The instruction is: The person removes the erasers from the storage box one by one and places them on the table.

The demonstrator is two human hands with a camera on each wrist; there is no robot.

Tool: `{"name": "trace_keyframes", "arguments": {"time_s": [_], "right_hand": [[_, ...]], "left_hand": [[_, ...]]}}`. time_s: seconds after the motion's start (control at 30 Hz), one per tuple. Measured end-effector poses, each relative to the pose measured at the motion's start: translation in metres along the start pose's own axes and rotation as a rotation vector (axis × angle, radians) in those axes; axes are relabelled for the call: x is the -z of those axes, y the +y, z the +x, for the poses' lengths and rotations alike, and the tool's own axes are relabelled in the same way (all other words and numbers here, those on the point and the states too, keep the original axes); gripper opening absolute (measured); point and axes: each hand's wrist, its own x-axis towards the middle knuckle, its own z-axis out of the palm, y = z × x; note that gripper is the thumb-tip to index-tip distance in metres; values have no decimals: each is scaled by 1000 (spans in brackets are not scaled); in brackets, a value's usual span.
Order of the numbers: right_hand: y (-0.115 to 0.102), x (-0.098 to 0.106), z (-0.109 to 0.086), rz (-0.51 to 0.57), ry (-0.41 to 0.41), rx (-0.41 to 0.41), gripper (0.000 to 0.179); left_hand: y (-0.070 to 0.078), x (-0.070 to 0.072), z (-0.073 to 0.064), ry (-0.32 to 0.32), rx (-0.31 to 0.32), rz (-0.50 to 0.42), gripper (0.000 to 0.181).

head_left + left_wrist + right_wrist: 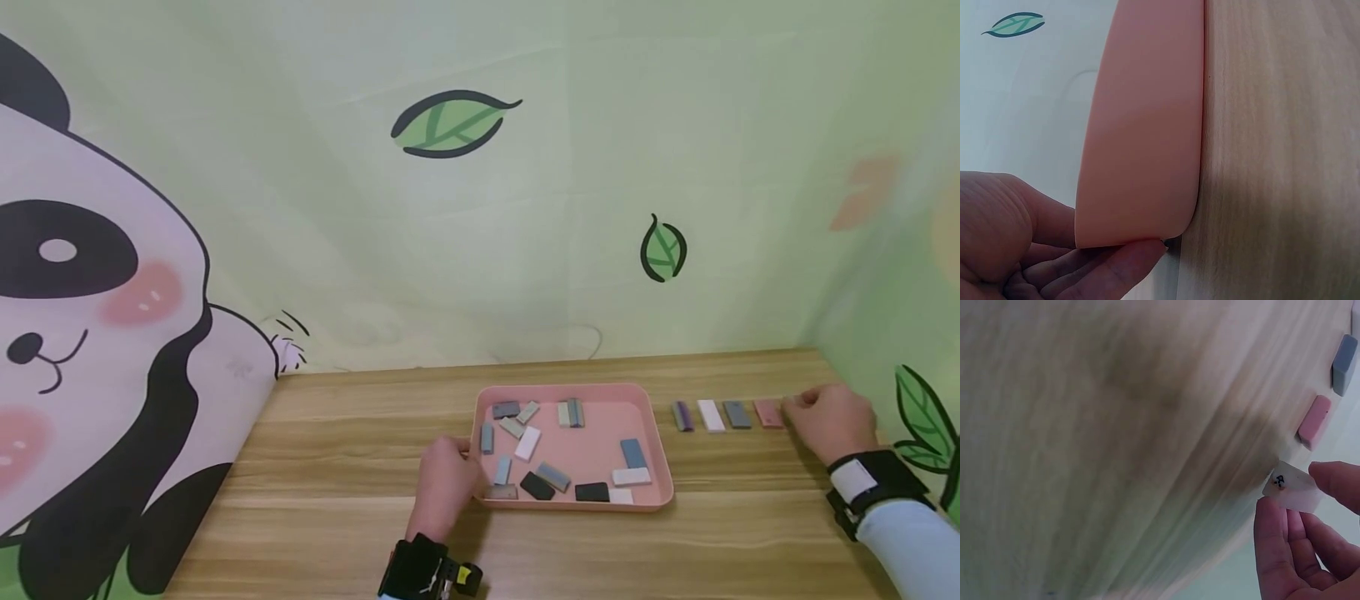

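My left hand (447, 477) grips the left wall of a pink tray (660, 450), and its fingertips (1141, 259) curl at the tray's end in the left wrist view. Between thumb and fingers, my right hand (834, 421) pinches a white eraser (1294, 487) with a small dark mark on it, low over the wooden table. A pink eraser (768, 413) lies just left of that hand. Beyond it, the row continues with a blue-grey eraser (737, 414), a white eraser (711, 416) and a purple-striped one (682, 416).
Inside the tray lie several more erasers, among them a black one (537, 486), a blue one (633, 453) and a white one (528, 443). Behind the wooden table (345, 450) hangs a pale green backdrop (555, 275), which also closes off the right side.
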Motion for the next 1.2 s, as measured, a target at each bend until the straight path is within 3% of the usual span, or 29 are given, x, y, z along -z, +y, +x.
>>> {"name": "trace_keyframes", "arguments": {"time_s": [0.7,0.93,1.07,1.2], "right_hand": [[3,-8,2,-7,7,-12,35],[-8,-4,1,-21,-6,-37,41],[-24,-2,3,-11,9,30,43],[-53,-1,3,28,12,162,42]], "left_hand": [[0,1,0,-4,-16,-4,24],[1,0,0,2,-9,7,24],[1,0,0,-7,11,9,26],[1,0,0,-6,28,16,27]]}}
